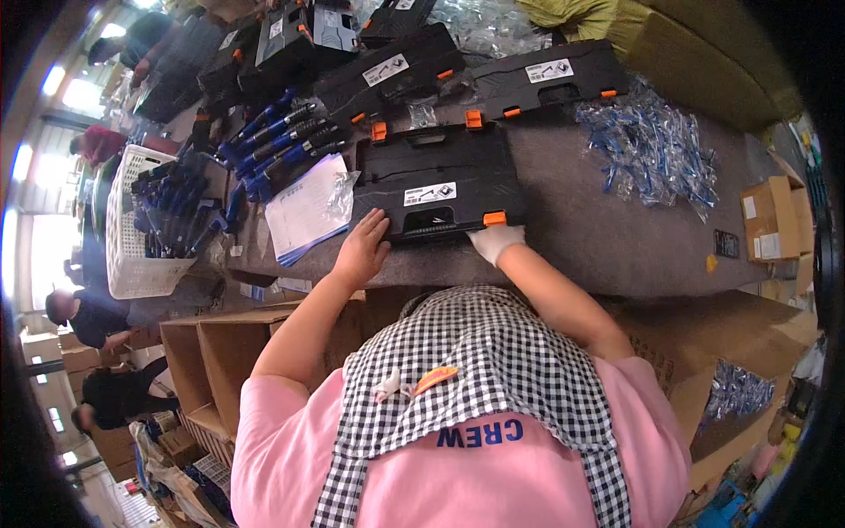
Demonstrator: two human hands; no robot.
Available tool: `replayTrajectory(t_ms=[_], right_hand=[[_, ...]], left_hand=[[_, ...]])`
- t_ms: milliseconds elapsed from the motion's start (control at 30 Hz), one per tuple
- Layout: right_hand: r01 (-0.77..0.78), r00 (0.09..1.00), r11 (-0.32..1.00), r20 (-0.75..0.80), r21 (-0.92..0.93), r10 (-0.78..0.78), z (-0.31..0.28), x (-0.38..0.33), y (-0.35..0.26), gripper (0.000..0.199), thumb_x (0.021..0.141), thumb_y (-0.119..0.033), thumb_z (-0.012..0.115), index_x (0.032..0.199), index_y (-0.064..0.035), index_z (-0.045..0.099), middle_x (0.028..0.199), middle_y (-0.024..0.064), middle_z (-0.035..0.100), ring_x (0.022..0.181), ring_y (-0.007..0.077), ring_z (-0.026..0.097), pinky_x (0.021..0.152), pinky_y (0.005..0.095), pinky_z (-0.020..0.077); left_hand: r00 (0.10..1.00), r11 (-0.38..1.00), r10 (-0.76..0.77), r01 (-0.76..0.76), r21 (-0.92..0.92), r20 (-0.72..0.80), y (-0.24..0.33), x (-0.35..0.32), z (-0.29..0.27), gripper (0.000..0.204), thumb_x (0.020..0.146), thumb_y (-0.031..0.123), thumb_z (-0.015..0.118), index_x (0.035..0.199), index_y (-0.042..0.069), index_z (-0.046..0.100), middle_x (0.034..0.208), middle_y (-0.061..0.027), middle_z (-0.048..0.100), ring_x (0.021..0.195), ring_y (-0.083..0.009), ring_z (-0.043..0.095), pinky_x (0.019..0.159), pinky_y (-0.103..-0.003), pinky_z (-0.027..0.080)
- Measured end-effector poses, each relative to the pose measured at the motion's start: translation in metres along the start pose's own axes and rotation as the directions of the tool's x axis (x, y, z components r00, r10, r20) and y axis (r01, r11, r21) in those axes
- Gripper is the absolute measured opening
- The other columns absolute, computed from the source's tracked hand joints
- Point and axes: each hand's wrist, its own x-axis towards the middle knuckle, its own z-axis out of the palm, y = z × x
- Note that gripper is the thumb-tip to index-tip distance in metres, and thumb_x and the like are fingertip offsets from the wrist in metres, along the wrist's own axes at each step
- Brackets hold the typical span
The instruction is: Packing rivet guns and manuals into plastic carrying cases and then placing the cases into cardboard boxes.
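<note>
- Black tool case (436,180) lies shut at the near edge of the worktop (598,238), orange latches look snapped down.
- Left hand (363,249) spread flat on its corner; gloved right hand (495,241) cupped at the front latch, pinching nothing I can see.
- Closed cases (387,75) stacked behind, blue-handled tools (282,141) loose, so I'd guess more left.

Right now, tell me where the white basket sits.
In the head view the white basket stands far left on the table's edge, holding blue-handled tools, left of the paper stack.
</note>
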Motion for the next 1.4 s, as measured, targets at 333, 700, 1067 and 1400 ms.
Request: replayTrajectory(t_ms=[333,700,1067,1400], right_hand=[[0.367,0.802,0.915,-0.555,0.169,-0.219,-0.077,-0.031,0.046,0.035,0.081,-0.024,0.066,0.110,-0.0048,0.061,0.113,0.0187,0.061,0.105,0.0341,0.058,0.090,0.0440,0.0481],[0.303,0.938,0.861,0.289,-0.409,-0.192,-0.054,0.000,-0.003,0.089,0.077,-0.041,0.073,0.150,-0.0142,0.028,0.158,0.0141,0.018,0.146,0.0376,0.014,0.099,0.0592,0.0384],[0.304,0.924,0.879,0.337,-0.367,-0.178,-0.063,0.009,-0.007,0.090,0.076,-0.043,0.071,0.150,-0.0129,0.030,0.158,0.0139,0.020,0.145,0.0376,0.015,0.103,0.0595,0.0338],[0.335,0.931,0.884,0.259,-0.327,-0.257,-0.046,0.009,-0.009,0.098,0.070,-0.044,0.075,0.150,-0.0121,0.030,0.158,0.0156,0.016,0.146,0.0420,0.007,0.107,0.0663,0.0249]], left_hand=[[0.978,0.986,0.037,-0.070,0.155,0.206,0.017,0.009,-0.029,0.103,0.066,0.058,0.074,0.145,0.005,0.038,0.154,-0.0242,0.024,0.144,-0.0391,0.021,0.113,-0.053,0.024],[0.958,0.968,0.002,-0.074,0.239,0.287,0.015,0.021,-0.039,0.118,0.054,0.055,0.081,0.152,0.020,0.026,0.159,-0.0179,0.015,0.146,-0.0406,0.013,0.109,-0.062,0.026],[0.981,0.948,-0.009,-0.054,0.314,0.196,-0.005,0.022,-0.008,0.096,0.068,0.034,0.072,0.149,0.006,0.028,0.157,-0.0146,0.021,0.145,-0.0361,0.018,0.104,-0.062,0.033],[0.865,0.755,0.490,-0.484,-0.441,-0.110,0.039,0.046,0.061,0.036,0.088,0.023,0.051,0.119,0.006,0.058,0.100,-0.0159,0.065,0.098,-0.0311,0.061,0.087,-0.043,0.048]])
